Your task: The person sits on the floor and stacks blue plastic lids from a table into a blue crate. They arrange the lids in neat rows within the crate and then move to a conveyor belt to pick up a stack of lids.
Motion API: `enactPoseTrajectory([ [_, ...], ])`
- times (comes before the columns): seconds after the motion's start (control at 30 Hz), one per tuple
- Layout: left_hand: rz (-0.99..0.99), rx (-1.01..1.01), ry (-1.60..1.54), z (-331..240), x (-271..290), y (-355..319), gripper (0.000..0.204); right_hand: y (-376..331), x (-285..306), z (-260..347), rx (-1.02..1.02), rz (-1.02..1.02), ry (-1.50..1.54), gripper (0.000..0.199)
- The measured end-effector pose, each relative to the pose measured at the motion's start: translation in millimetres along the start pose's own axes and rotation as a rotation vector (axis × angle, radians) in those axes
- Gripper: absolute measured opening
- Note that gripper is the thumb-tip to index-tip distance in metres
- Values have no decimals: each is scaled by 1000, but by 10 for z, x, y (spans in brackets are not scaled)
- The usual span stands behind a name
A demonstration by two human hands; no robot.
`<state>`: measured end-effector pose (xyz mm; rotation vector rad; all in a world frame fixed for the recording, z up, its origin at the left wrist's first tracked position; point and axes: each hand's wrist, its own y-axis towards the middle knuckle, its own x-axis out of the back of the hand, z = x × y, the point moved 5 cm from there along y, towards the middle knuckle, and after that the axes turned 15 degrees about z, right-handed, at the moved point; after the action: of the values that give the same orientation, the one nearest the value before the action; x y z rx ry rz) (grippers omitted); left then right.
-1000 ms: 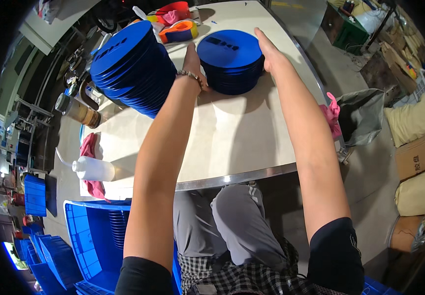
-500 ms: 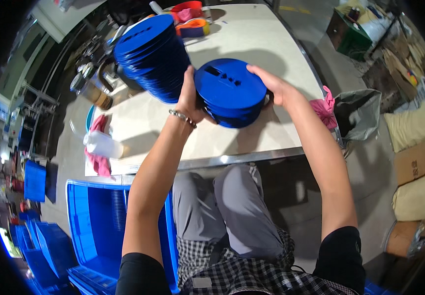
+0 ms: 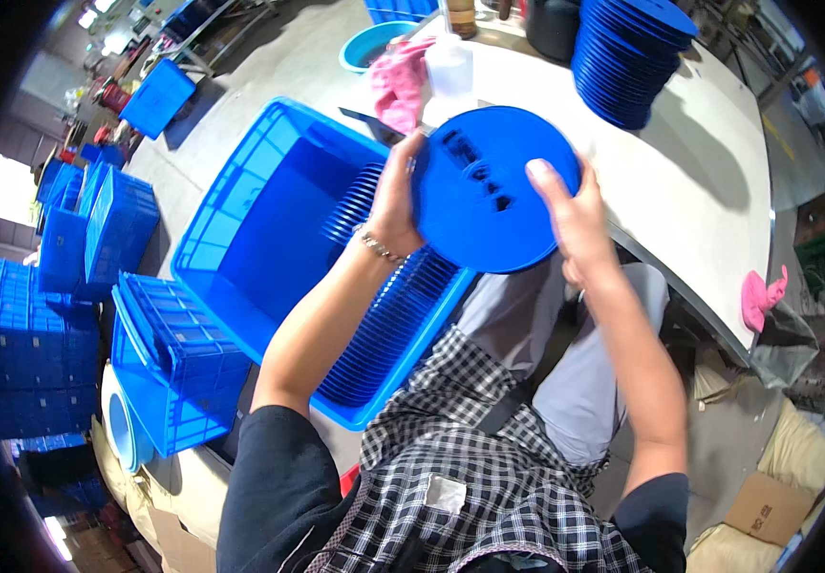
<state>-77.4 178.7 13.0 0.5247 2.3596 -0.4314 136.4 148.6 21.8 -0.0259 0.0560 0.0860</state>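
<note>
A round blue disc (image 3: pixel 494 188), or a short stack of them seen face-on, was held between both hands above the edge of a big blue crate (image 3: pixel 240 229). The left hand (image 3: pixel 395 205) was pressed flat against the disc's left rim, fingers wrapped behind it, a bracelet (image 3: pixel 374 245) showing at the wrist. The right hand (image 3: pixel 575 222) was clamped on the right rim, with its fingers (image 3: pixel 548 181) laid over the disc's face. How many discs were gripped could not be told. Dark cut-out slots were seen in the disc's face. Inside the crate, rows of blue discs (image 3: pixel 388 320) were stood on edge along the near wall, just under the held disc. A white table (image 3: pixel 689 191) lay beyond the hands, and on it a tall stack of discs (image 3: pixel 627 57) was set well apart from the hands. A pink cloth (image 3: pixel 398 81) and a white bottle (image 3: pixel 449 67) were seen at the table's far left end. More blue crates (image 3: pixel 169 363) were stacked on the floor to the left.
</note>
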Motion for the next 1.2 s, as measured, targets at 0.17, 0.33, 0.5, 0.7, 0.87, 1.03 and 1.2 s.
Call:
enactPoseTrajectory([
  [0.17, -167, -389, 20, -655, 1380, -1154, 62, -123, -1729, 11, 399, -32, -443, 99],
  [0.33, -364, -749, 11, -791, 2720, -2093, 50, -294, -3144, -366, 563, 128, -460, 101],
  [0.5, -167, -751, -56, -499, 3655, -2579, 64, -375, -3782, -828, 440, 282, -454, 103],
  [0.7, -327, -703, -160, -152, 4465, -2406, 57, -347, -3798, -1060, 487, 261, -525, 99],
  [0.87, 75, -547, -254, -10, 3797, -1740, 53, -272, -3664, -1322, 576, 321, -588, 99],
  [1.03, -84, -516, -242, 179, 3796, -1622, 52, -396, -3669, -1460, 631, 393, -637, 102],
  [1.2, -169, -486, -219, 319, 3822, -1589, 52, -474, -3452, -1529, 561, 440, -759, 122],
])
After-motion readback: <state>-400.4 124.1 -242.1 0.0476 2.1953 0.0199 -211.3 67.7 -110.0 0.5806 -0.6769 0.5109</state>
